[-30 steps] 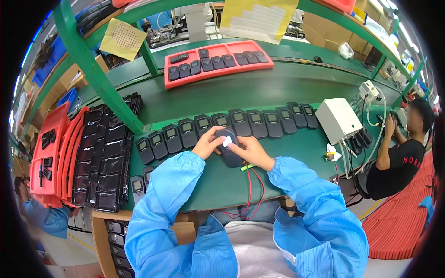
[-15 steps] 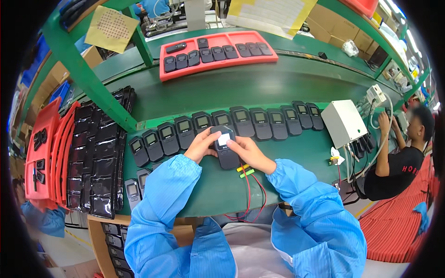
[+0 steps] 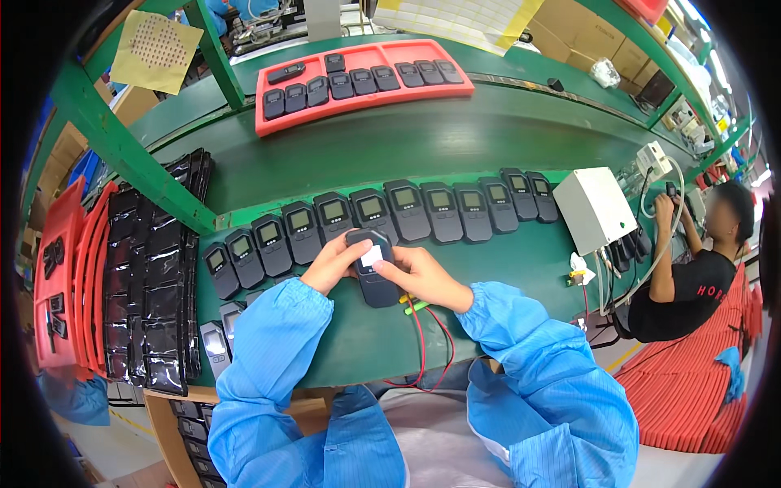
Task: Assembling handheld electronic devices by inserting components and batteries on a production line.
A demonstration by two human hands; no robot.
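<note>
Both my hands hold a black handheld device (image 3: pixel 377 290) with a bright white rectangle on its front, tilted slightly above the green bench. My left hand (image 3: pixel 332 262) grips its left side, thumb at the white rectangle. My right hand (image 3: pixel 427 275) closes on the right side, its thumb on the front by the rectangle's lower edge. Beneath my right hand lie yellow and green clips (image 3: pixel 417 307) with thin red wires (image 3: pixel 422 350) running to the bench's front edge. Behind my hands a row of similar black devices (image 3: pixel 333 215) stretches across the bench, screens up.
A red tray (image 3: pixel 366 96) of smaller black devices sits at the back. Black packaging (image 3: pixel 150 285) and red trays (image 3: pixel 89 301) stand left, near a green post (image 3: pixel 130 159). A white box (image 3: pixel 596 210) with cables is right, near another person (image 3: pixel 691 272). A carton (image 3: pixel 167 423) of devices is below.
The whole view has shifted, so the bench and its contents appear farther left. Both hands still hold the device, now tilted a little more; their grip looks much the same.
</note>
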